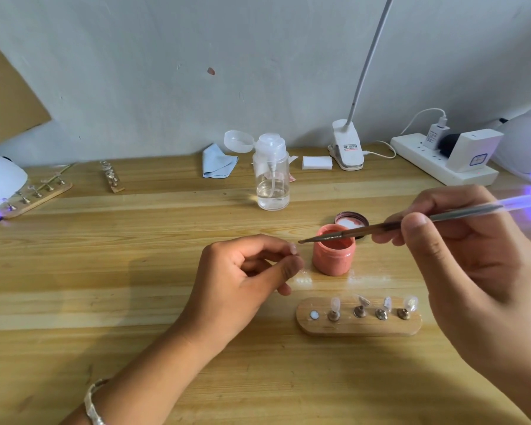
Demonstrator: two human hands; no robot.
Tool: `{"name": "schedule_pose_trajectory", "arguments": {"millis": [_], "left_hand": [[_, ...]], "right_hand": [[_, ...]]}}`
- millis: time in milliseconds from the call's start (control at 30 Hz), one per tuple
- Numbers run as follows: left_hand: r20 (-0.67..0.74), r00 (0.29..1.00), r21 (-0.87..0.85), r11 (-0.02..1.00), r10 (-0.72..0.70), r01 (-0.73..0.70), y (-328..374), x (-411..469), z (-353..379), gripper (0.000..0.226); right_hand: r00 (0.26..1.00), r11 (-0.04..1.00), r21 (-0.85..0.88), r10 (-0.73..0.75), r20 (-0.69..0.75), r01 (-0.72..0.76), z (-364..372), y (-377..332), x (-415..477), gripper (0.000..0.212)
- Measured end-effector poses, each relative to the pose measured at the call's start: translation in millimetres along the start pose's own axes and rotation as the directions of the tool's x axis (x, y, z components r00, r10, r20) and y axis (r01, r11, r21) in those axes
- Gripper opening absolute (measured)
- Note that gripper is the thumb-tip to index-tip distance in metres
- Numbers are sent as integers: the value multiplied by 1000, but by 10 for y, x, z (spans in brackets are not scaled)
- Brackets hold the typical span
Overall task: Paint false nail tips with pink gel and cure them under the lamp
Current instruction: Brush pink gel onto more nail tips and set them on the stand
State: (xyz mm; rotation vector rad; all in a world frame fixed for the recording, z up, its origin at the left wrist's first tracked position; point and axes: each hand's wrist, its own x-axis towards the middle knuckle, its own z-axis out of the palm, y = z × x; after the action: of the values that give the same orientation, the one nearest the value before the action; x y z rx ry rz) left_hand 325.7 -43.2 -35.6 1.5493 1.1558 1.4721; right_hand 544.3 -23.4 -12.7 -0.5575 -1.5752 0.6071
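the left hand (249,277) pinches a clear nail tip (293,249) between thumb and forefinger, just left of the open pink gel jar (334,254). the tip is small and partly hidden by the fingertips. the brush (380,228) reaches it from the right, passing over the jar's mouth, with its bristle end right beside the tip; whether they touch cannot be told. the right hand (460,256) grips the brush handle like a pen, thumb on the near side and fingers curled round the far side, and the clear rear end of the handle points up and to the right.

the left forearm comes in from the lower left, palm turned inward, the other fingers loosely curled under, with a bracelet (94,403) on the wrist. the right hand hangs above the table (135,271), to the right of the jar.

one jar, with one lid (351,220) lying open just behind it. one brush. the near stand (359,328), in front of the jar, has four metal pegs, each carrying a clear tip, and a fifth spot at its left end showing only a white disc. two more stands (37,194) (112,176) lie far left. two white lamps glow violet, one at the left edge (0,179) and one at the right edge (524,142). at the back stand one pump bottle (272,176), one blue cloth (218,162), one clip light (347,145) and one power strip (436,161).
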Motion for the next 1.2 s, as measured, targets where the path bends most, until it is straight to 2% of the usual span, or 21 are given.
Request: {"name": "schedule_pose_trajectory", "arguments": {"millis": [233, 433, 533, 700, 900, 1100, 1200], "left_hand": [[-12, 1000, 19, 1000, -3, 4, 14, 1, 3, 15], [-10, 1000, 33, 999, 6, -5, 3, 0, -7, 13], [-11, 1000, 46, 999, 3, -3, 13, 2, -9, 12], [-3, 1000, 86, 996, 4, -3, 27, 8, -1, 10], [-6, 1000, 111, 994, -3, 3, 34, 9, 1, 12], [-10, 1000, 140, 990, -7, 9, 35, 6, 13, 10], [4, 1000, 169, 986, 6, -6, 39, 1, 10, 11]], "right_hand": [[1000, 998, 60, -9, 10, 9, -6, -10, -18, 5], [999, 999, -20, -24, 40, 25, -1, 32, -13, 5], [997, 999, -11, -41, 72, 42, -11, 24, -31, 7], [998, 998, -26, -53, 32, 54, -32, 23, -26, 6], [992, 996, -57, -66, 108, 73, -23, 43, -43, 7], [994, 995, -57, -81, 69, 85, -50, 58, -40, 10], [989, 992, -66, -96, 112, 104, -23, 54, -42, 11]]}}
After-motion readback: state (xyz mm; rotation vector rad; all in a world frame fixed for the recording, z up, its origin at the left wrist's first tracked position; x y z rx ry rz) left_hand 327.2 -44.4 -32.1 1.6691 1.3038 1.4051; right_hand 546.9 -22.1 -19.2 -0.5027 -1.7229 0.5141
